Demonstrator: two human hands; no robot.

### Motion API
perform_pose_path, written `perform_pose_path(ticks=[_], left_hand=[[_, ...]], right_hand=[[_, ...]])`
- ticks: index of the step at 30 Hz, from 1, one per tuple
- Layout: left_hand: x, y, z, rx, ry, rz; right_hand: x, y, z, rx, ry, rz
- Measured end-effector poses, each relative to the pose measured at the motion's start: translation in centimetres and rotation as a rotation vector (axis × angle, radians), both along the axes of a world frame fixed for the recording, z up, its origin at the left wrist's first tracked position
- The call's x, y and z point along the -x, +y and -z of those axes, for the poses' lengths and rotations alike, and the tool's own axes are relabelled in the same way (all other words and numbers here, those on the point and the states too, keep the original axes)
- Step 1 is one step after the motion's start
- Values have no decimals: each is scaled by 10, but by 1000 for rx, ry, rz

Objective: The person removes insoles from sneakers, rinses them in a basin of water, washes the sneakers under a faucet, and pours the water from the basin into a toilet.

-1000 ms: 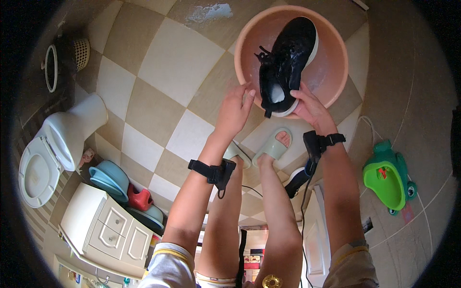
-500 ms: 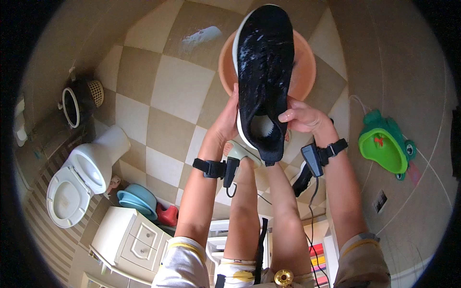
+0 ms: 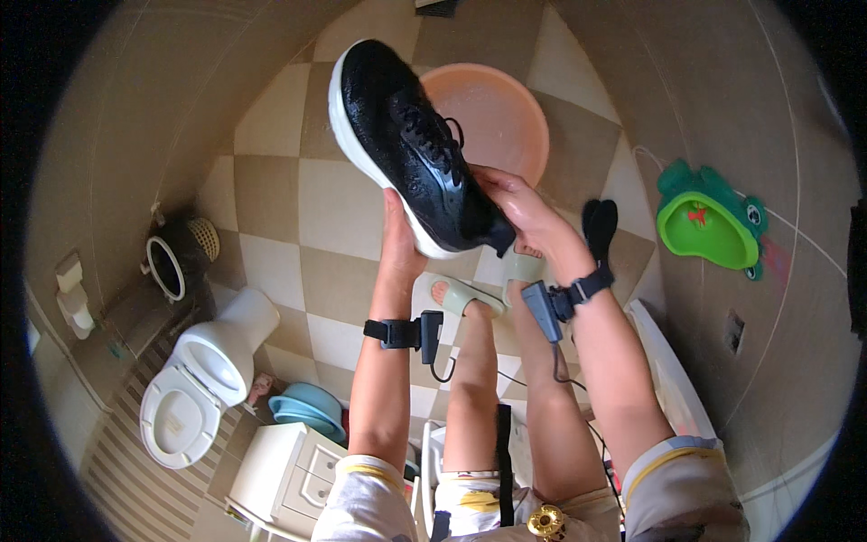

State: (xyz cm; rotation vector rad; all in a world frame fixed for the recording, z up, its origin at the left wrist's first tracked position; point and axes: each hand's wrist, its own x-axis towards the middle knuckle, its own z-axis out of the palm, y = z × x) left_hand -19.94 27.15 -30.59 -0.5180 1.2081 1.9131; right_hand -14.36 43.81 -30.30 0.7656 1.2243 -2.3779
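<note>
A wet black sneaker (image 3: pixel 397 135) with a white sole and dark laces is held up in front of me, toe pointing away and a little left. My left hand (image 3: pixel 402 239) grips its white sole near the heel, thumb along the side. On the other side, my right hand (image 3: pixel 519 203) holds the shoe near its heel and collar; some of those fingers are hidden behind it. Beyond and partly under the shoe, a peach-coloured basin (image 3: pixel 506 108) stands on the floor, with what looks like water in it.
A white toilet (image 3: pixel 212 361) with its lid up stands at left, near a dark bin (image 3: pixel 181 253). Blue basins (image 3: pixel 302 408) and a white cabinet (image 3: pixel 280 470) are lower left. A green frog-shaped urinal (image 3: pixel 709 226) hangs on the right wall. Dark shoe insoles (image 3: pixel 599 226) are at right.
The sneaker has turned so its laces and side face up more, its toe swinging left. Both hands have come along with it. The view has shifted, showing more floor around the basin.
</note>
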Motion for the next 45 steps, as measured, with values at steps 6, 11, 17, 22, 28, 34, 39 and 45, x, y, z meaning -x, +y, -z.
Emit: perform_pose_path(ticks=[6, 11, 17, 22, 28, 34, 39, 45], left_hand=[[17, 3, 4, 271, 317, 46], [21, 14, 7, 509, 666, 64], [27, 27, -14, 740, 929, 142], [18, 42, -27, 904, 1064, 178], [19, 36, -38, 1082, 1299, 311], [16, 39, -41, 1082, 1316, 329], [15, 38, -38, 1084, 1278, 279], [12, 35, -35, 1068, 1264, 303]], right_hand=[[-5, -27, 27, 190, -214, 363], [2, -43, 43, 111, -300, 423], [17, -61, 21, 138, -432, 474], [7, -75, 32, 247, -408, 510], [10, -89, 12, 207, -356, 509], [5, -81, 18, 292, -261, 506], [10, -83, 6, 261, -332, 601], [7, -88, 13, 115, -234, 688]])
